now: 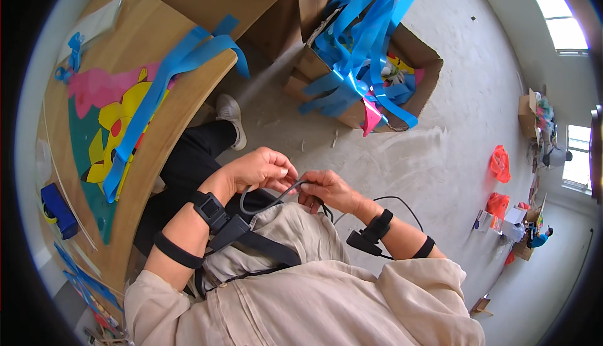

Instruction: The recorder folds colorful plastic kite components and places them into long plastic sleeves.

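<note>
In front of my lap, a dark grey cable bends in a loop between my two hands. My right hand pinches the cable between thumb and fingers. My left hand is curled close by, its fingertips pressed together where the loop runs up behind them. What sits between those fingertips is hidden. A thinner black cord arcs out past my right wrist. Black straps with small devices are around both forearms, the left device near the wrist and the right device likewise.
At left, a wooden table carries a pink, green and yellow kite, a blue ribbon and a blue box-like object. A cardboard box with blue streamers stands ahead on the floor. Red plastic bags lie far right, near another person.
</note>
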Demonstrator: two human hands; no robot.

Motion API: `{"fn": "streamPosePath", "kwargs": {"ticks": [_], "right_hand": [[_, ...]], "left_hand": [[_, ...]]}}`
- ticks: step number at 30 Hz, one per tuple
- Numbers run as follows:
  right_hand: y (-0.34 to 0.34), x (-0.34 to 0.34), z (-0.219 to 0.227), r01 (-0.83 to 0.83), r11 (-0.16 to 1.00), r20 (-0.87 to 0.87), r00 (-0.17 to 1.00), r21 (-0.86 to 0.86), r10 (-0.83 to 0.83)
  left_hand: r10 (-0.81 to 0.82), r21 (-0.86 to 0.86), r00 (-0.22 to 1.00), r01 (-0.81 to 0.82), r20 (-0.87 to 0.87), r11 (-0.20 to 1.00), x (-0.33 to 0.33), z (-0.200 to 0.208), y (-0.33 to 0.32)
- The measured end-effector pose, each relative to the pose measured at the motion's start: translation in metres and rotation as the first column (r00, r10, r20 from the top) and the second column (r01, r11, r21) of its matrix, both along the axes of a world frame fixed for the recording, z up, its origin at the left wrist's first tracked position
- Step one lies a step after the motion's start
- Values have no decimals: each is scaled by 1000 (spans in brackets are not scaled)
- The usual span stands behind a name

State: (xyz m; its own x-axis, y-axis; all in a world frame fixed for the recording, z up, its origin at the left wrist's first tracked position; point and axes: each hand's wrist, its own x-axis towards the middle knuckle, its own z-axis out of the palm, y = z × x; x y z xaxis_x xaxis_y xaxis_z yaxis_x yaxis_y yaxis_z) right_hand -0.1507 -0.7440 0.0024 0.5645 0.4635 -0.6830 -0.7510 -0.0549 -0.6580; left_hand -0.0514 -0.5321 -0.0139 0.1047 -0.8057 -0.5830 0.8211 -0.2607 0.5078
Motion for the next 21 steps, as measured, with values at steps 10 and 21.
{"fn": "streamPosePath", "kwargs": {"ticks": [10, 21], "right_hand": [[-33, -6, -33, 296, 744, -340, 935, 600, -98], [-30, -1, -40, 128, 920, -186, 981, 369, -62]], "left_hand": [[-145, -318, 923, 266, 356, 910, 21, 29, 11], [-53, -87, 742, 149, 668, 985, 25, 36, 10]]}}
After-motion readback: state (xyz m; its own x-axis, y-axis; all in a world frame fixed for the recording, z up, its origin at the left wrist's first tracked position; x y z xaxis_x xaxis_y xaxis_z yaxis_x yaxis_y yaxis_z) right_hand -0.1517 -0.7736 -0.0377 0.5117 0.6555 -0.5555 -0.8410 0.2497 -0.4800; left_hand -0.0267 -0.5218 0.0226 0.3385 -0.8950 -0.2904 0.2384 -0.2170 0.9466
